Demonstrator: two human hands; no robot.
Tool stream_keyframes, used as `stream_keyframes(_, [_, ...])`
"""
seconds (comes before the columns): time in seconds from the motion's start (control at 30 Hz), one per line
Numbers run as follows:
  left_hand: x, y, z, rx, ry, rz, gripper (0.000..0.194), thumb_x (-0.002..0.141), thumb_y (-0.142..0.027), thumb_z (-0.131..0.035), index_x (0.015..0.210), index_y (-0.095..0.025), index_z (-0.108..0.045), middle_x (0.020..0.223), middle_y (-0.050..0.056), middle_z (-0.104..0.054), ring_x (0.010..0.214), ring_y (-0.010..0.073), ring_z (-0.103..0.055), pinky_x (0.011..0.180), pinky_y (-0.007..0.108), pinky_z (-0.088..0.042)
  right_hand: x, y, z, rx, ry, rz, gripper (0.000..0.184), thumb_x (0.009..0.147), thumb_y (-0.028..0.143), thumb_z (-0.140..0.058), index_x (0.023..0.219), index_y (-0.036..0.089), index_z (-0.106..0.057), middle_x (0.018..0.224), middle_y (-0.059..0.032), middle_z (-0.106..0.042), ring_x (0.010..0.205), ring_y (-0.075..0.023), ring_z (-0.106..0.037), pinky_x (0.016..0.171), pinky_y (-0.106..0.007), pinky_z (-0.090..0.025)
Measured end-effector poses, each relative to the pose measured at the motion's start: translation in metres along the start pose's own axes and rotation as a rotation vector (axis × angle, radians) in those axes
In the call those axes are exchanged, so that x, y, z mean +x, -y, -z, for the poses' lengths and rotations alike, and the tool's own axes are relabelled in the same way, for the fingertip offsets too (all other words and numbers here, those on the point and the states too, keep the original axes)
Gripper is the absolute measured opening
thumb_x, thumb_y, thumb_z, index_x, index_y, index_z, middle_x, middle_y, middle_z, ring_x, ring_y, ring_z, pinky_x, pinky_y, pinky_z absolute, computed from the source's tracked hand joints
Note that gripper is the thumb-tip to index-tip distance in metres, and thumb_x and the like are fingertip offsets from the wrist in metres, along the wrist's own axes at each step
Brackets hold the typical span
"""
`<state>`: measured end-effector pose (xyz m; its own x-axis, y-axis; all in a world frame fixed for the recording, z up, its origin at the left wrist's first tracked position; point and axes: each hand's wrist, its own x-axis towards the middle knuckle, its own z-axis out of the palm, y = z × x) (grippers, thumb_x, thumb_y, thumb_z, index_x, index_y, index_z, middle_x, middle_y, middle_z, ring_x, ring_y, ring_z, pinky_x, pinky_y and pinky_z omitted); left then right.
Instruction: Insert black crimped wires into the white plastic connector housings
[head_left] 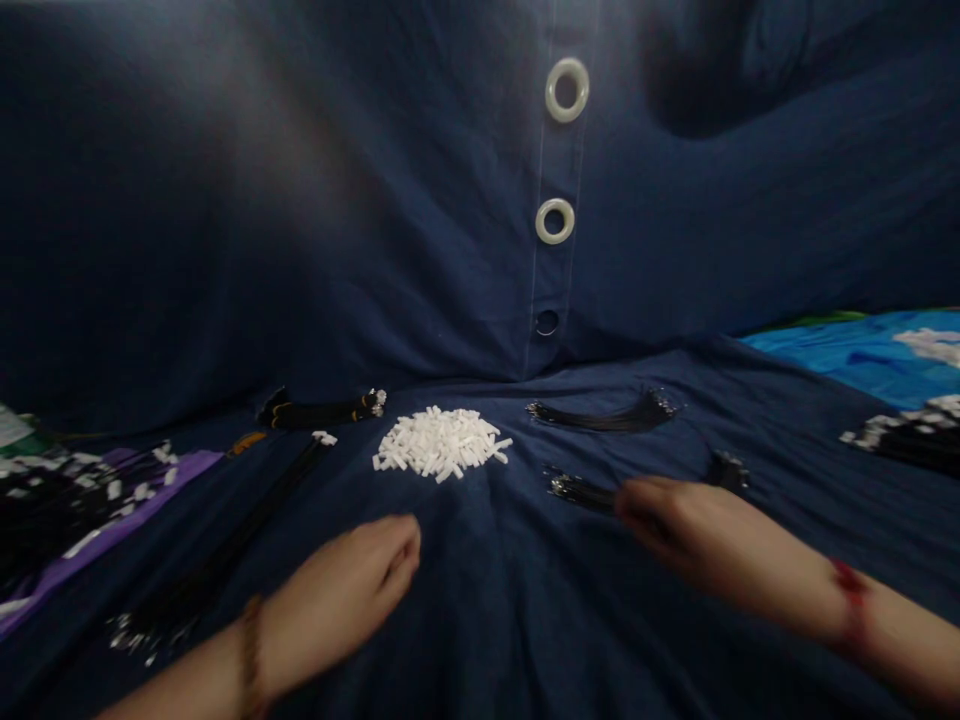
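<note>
My left hand (367, 568) is closed, with its fingers curled inward, above the dark blue cloth in front of a heap of small white tube-like pieces (442, 442). Whatever it may hold is hidden. Blurred by motion, my right hand (679, 520) is also closed, its fingers bent down at a bundle of thin black cords (581, 492) with shiny tips. The hand covers part of that bundle, and I cannot make out what is between the fingers. Another bundle of black cords (604, 413) lies just beyond it.
At left lie a banded black bundle (319, 412), a long cord bundle (247, 520) and a purple sheet (127, 510) with white-tipped black cords. At right are more white-tipped cords (911, 435) and a blue sheet (832, 360). Blue cloth with ring eyelets (556, 204) rises behind.
</note>
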<state>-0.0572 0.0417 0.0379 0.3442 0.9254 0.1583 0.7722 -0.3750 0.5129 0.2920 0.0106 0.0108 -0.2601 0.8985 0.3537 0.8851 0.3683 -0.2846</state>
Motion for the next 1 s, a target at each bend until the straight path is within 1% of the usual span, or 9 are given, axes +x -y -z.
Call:
stream_keyframes(0.1, [0.037,0.002,-0.02,0.131,-0.018,-0.012,0.023,0.09,-0.032,-0.057,0.105,-0.016,-0.061,0.107,0.006,-0.063,0.091,0.0202,-0.062,0.079,0.039,-0.054,0.029,0.006,-0.019,-0.069,0.084,0.029,0.02,0.09,0.031,-0.057,0.08,0.014,-0.058,0.079,-0.0007,-0.057,0.067,-0.0115,-0.053,0.065,-0.029,-0.047])
stream_keyframes(0.2, [0.061,0.008,-0.04,0.239,-0.053,-0.029,0.019,0.091,-0.028,-0.056,0.102,-0.014,-0.061,0.104,0.007,-0.063,0.092,0.0205,-0.062,0.081,0.041,-0.053,0.041,0.005,-0.038,-0.091,0.079,0.037,0.016,0.09,0.026,-0.057,0.081,0.014,-0.057,0.081,-0.0007,-0.056,0.071,-0.0124,-0.054,0.068,-0.03,-0.048])
stream_keyframes(0.3, [0.067,0.017,-0.049,0.294,-0.06,-0.058,0.015,0.093,-0.024,-0.051,0.095,-0.014,-0.061,0.097,0.005,-0.064,0.089,0.0197,-0.062,0.081,0.04,-0.052,0.038,0.001,-0.048,-0.051,0.046,0.035,0.014,0.092,0.024,-0.054,0.083,0.014,-0.057,0.082,-0.0008,-0.056,0.074,-0.013,-0.055,0.069,-0.03,-0.048])
stream_keyframes(0.47, [0.063,0.021,-0.044,0.231,-0.061,-0.06,0.016,0.093,-0.02,-0.044,0.092,-0.016,-0.06,0.093,0.005,-0.062,0.086,0.0197,-0.06,0.08,0.037,-0.049,0.033,-0.004,-0.051,0.087,-0.015,0.01,0.022,0.097,0.026,-0.046,0.081,0.014,-0.056,0.079,-0.0007,-0.056,0.073,-0.0127,-0.055,0.068,-0.029,-0.047])
stream_keyframes(0.6, [0.06,0.017,-0.041,0.054,-0.031,-0.059,0.016,0.09,-0.022,-0.041,0.086,-0.02,-0.057,0.087,0.004,-0.06,0.08,0.0189,-0.058,0.074,0.03,-0.044,0.033,-0.004,-0.051,0.173,-0.059,0.001,0.03,0.099,0.031,-0.04,0.082,0.015,-0.058,0.082,-0.002,-0.056,0.074,-0.0134,-0.055,0.069,-0.03,-0.046])
stream_keyframes(0.77, [0.051,0.002,-0.048,-0.262,0.077,-0.009,0.016,0.087,-0.032,-0.046,0.083,-0.02,-0.054,0.072,-0.001,-0.05,0.063,0.0151,-0.047,0.06,0.027,-0.037,0.03,-0.004,-0.05,0.223,-0.072,-0.003,0.03,0.099,0.034,-0.041,0.086,0.016,-0.061,0.086,-0.004,-0.058,0.077,-0.0147,-0.056,0.072,-0.032,-0.046])
stream_keyframes(0.83, [0.043,-0.01,-0.051,-0.432,0.168,0.051,0.018,0.085,-0.037,-0.047,0.083,-0.02,-0.052,0.072,-0.001,-0.049,0.063,0.0145,-0.047,0.056,0.025,-0.038,0.03,-0.005,-0.05,0.238,-0.071,-0.008,0.028,0.098,0.033,-0.042,0.086,0.016,-0.061,0.085,-0.0038,-0.058,0.077,-0.0147,-0.056,0.072,-0.032,-0.046])
stream_keyframes(0.93, [0.025,-0.033,-0.053,-0.682,0.373,0.147,0.026,0.08,-0.043,-0.049,0.085,-0.018,-0.053,0.079,0.003,-0.054,0.064,0.0149,-0.049,0.05,0.024,-0.041,0.032,-0.006,-0.049,0.256,-0.068,-0.017,0.025,0.096,0.032,-0.045,0.083,0.015,-0.059,0.081,-0.0026,-0.058,0.074,-0.0139,-0.055,0.068,-0.031,-0.046])
stream_keyframes(1.0, [0.011,-0.048,-0.055,-0.846,0.451,0.253,0.025,0.078,-0.042,-0.052,0.082,-0.017,-0.053,0.077,0.003,-0.056,0.06,0.0123,-0.048,0.05,0.022,-0.041,0.033,-0.007,-0.048,0.261,-0.073,-0.021,0.024,0.094,0.033,-0.048,0.083,0.015,-0.059,0.08,-0.0025,-0.058,0.072,-0.0136,-0.055,0.067,-0.03,-0.046])
